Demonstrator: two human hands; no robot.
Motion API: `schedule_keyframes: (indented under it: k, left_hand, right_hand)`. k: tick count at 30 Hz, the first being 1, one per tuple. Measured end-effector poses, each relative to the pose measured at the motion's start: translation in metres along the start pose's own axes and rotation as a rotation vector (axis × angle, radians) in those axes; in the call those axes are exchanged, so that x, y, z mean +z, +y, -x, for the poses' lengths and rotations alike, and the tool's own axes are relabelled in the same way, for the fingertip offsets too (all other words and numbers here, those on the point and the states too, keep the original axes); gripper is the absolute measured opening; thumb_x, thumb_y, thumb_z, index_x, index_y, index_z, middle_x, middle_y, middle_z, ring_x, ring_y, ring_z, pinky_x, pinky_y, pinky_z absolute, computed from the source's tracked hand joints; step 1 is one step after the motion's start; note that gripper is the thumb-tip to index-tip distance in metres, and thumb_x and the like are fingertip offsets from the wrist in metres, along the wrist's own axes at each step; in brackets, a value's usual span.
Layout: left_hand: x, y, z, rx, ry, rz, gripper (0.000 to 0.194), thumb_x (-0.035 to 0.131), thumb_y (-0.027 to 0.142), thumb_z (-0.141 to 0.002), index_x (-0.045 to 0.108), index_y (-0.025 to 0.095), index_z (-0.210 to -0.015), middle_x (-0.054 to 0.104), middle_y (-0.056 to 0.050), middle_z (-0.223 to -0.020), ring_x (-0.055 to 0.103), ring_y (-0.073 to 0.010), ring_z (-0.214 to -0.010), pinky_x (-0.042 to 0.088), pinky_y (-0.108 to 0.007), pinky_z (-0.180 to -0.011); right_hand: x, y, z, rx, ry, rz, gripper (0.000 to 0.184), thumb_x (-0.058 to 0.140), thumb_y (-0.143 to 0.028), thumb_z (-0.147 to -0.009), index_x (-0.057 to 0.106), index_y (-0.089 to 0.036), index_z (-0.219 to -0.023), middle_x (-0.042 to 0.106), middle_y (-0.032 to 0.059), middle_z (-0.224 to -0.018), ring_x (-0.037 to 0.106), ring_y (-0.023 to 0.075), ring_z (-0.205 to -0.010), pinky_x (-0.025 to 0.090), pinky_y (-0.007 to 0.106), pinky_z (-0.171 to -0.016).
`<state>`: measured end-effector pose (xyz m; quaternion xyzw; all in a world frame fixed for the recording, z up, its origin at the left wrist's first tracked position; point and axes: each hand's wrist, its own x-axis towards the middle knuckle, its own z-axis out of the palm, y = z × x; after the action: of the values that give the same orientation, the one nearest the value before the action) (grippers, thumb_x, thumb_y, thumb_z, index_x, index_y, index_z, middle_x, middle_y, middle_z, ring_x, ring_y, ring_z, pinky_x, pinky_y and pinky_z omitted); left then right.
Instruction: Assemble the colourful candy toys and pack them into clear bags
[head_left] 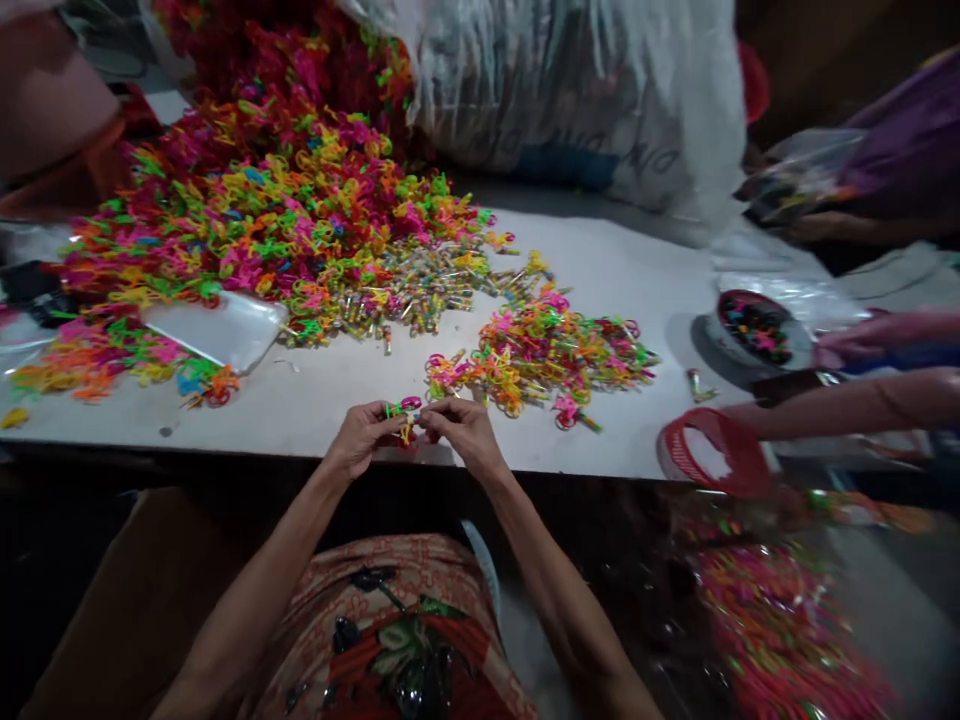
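Observation:
My left hand [364, 437] and my right hand [463, 430] meet at the near edge of the white table [600, 300]. Both are closed in a pinch on a small bunch of coloured plastic pieces [405, 410], green, pink and yellow. Just beyond my fingers lies a small heap of the same bright plastic pieces [540, 355]. A far bigger heap of coloured pieces [262, 210] covers the table's left and back. Small tube-like pieces [420, 295] are scattered between the two heaps.
A large clear plastic sack [585, 90] stands at the back. A white tray [221, 328] lies at the left. Another person's arm [840, 405] reaches in at the right, near a red basket [712, 455] and a dark bowl [757, 328] of pieces. A bag of coloured pieces [780, 620] sits below the table.

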<state>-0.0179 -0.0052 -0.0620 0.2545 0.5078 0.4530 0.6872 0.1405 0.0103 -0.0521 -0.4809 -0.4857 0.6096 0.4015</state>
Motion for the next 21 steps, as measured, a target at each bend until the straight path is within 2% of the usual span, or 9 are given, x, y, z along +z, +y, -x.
schedule_keyframes:
  k: [3,6,9,11,12,14,17,19,21]
  left_hand:
    - [0.007,-0.001,-0.005,-0.002,-0.053,-0.056,0.039,0.086,0.037,-0.047,0.063,0.012,-0.067,0.064,0.000,-0.057,0.059,-0.0115,-0.050,0.052,-0.026,-0.052]
    - [0.021,-0.003,-0.019,0.163,-0.002,-0.175,0.037,0.081,0.036,-0.054,0.064,0.013,-0.078,0.066,-0.001,-0.066,0.062,-0.0131,-0.058,0.054,-0.027,-0.059]
    - [0.035,-0.008,-0.038,0.424,0.081,-0.431,0.047,0.073,0.038,-0.065,0.063,0.015,-0.105,0.067,-0.012,-0.109,0.065,-0.0233,-0.100,0.054,-0.036,-0.085]
    - [0.042,-0.014,-0.051,0.577,0.121,-0.682,0.057,0.065,0.038,-0.075,0.055,0.015,-0.126,0.047,-0.018,-0.141,0.046,-0.0286,-0.131,0.042,-0.043,-0.103]
    - [0.044,-0.019,-0.056,0.620,0.119,-0.809,0.060,0.060,0.038,-0.080,0.049,0.014,-0.133,0.037,-0.020,-0.149,0.034,-0.0293,-0.140,0.035,-0.046,-0.110]
    - [0.051,-0.030,-0.064,0.640,0.073,-1.035,0.060,0.049,0.036,-0.088,0.038,0.013,-0.143,0.026,-0.020,-0.155,0.021,-0.0288,-0.146,0.023,-0.050,-0.115]
    - [0.070,-0.047,-0.069,0.605,0.020,-1.291,0.057,0.040,0.025,-0.091,0.033,0.016,-0.147,0.024,-0.016,-0.157,0.020,-0.0257,-0.147,0.017,-0.052,-0.117]
    - [0.090,-0.049,-0.071,0.561,0.016,-1.393,0.056,0.039,0.022,-0.091,0.034,0.016,-0.146,0.028,-0.016,-0.156,0.022,-0.0249,-0.146,0.019,-0.053,-0.116]
    - [0.107,-0.041,-0.078,0.558,-0.055,-1.458,0.057,0.041,0.030,-0.092,0.034,0.017,-0.146,0.029,-0.015,-0.155,0.024,-0.0255,-0.145,0.022,-0.055,-0.115]
  right_hand:
    - [-0.007,0.003,0.003,-0.012,-0.003,0.049,0.020,0.068,-0.038,-0.071,0.067,-0.018,-0.073,0.061,-0.0024,-0.057,0.056,0.0112,-0.049,0.048,0.025,-0.051]
    - [-0.014,0.004,0.004,-0.132,0.118,0.286,0.017,0.060,-0.034,-0.080,0.068,-0.019,-0.080,0.065,0.0009,-0.069,0.060,0.0145,-0.061,0.051,0.028,-0.060]
    - [-0.027,0.002,0.002,-0.343,0.364,0.662,0.022,0.054,-0.031,-0.087,0.069,-0.018,-0.098,0.068,0.0094,-0.097,0.063,0.0218,-0.092,0.051,0.037,-0.084]
    - [-0.038,0.007,0.003,-0.479,0.540,0.903,0.030,0.051,-0.031,-0.091,0.065,-0.016,-0.113,0.064,0.0144,-0.114,0.057,0.0253,-0.110,0.045,0.042,-0.098]
    - [-0.042,0.012,0.005,-0.537,0.600,1.008,0.033,0.050,-0.030,-0.092,0.063,-0.016,-0.119,0.061,0.0157,-0.120,0.054,0.0265,-0.116,0.042,0.044,-0.102]
    - [-0.046,0.030,0.010,-0.646,0.629,1.184,0.037,0.048,-0.029,-0.092,0.058,-0.016,-0.126,0.058,0.0163,-0.125,0.048,0.0279,-0.123,0.039,0.046,-0.104]
    - [-0.047,0.067,0.019,-0.789,0.549,1.348,0.044,0.045,-0.025,-0.091,0.051,-0.015,-0.133,0.057,0.0166,-0.129,0.045,0.0289,-0.127,0.039,0.047,-0.103]
    - [-0.054,0.087,0.021,-0.791,0.546,1.386,0.048,0.038,-0.024,-0.091,0.046,-0.011,-0.137,0.056,0.0205,-0.129,0.047,0.0303,-0.124,0.040,0.048,-0.100]
    - [-0.068,0.092,0.013,-0.724,0.593,1.392,0.049,0.036,-0.029,-0.090,0.049,-0.008,-0.133,0.059,0.0235,-0.123,0.051,0.0349,-0.119,0.041,0.052,-0.094]
